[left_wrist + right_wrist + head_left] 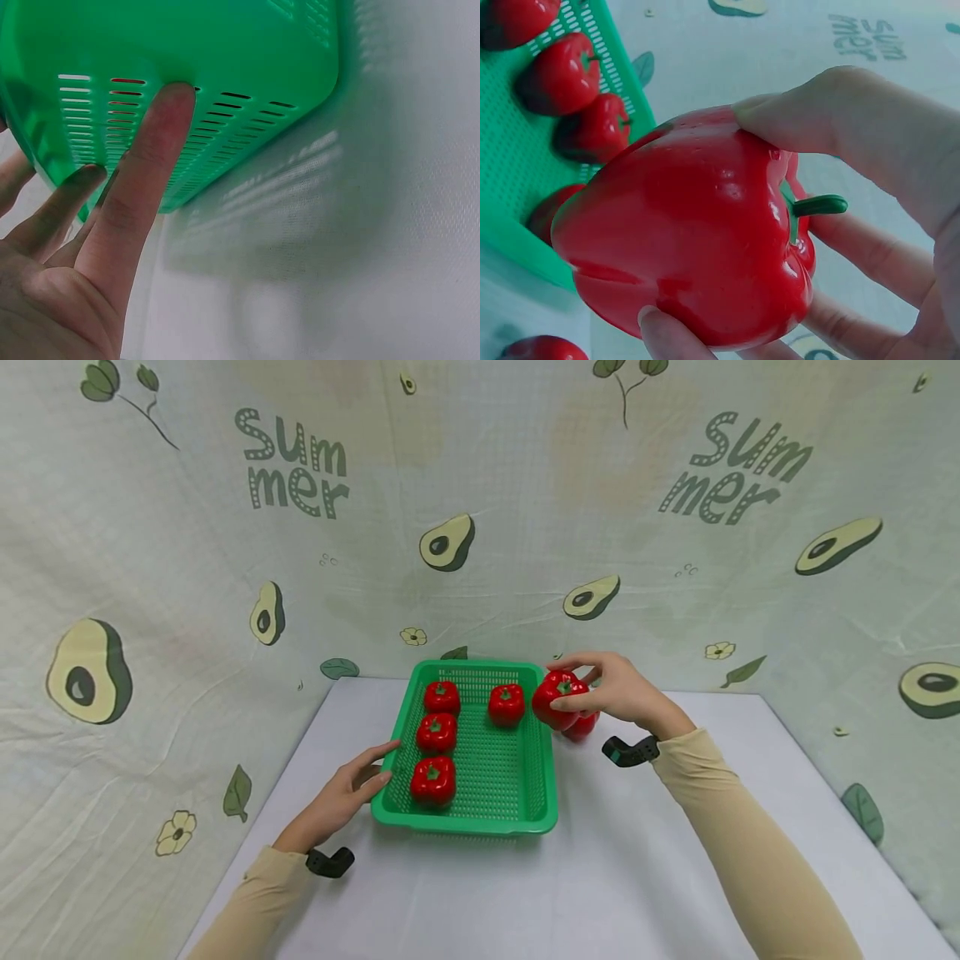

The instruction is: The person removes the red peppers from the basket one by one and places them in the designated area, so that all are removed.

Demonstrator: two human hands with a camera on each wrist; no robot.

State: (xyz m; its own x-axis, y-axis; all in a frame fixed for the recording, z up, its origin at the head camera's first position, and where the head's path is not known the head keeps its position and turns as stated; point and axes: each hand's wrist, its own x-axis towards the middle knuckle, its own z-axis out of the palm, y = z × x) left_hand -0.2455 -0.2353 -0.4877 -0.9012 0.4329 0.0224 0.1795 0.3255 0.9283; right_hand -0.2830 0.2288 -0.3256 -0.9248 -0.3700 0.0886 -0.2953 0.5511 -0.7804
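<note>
The right hand (pixel 618 689) kept its grip curled around a glossy red plastic bell pepper with a green stem (pixel 690 232); the thumb pressed on top and the other fingers (pixel 855 259) supported it from below, so the pepper was carried in the air and did not rest on anything. It was held at the far right corner of the green perforated plastic basket (pixel 517 793), just above the rim. One more red pepper (pixel 581 727) lay on the white surface (pixel 637 877) just outside that corner, partly hidden under the held one.

The left hand (pixel 341 797) had its grip spread, with straight fingers (pixel 146 172) laid flat against the left slotted wall of the basket. It pinched nothing; I judge that it only steadied the basket so it would not slide.

Inside the basket, three red peppers (pixel 437 732) stood in a column along the left wall, stems up, and a fourth pepper (pixel 507 703) stood at the far side near the middle. The near right part of the basket floor was bare. Behind the surface hung a pale cloth printed with avocados (pixel 450 539).
</note>
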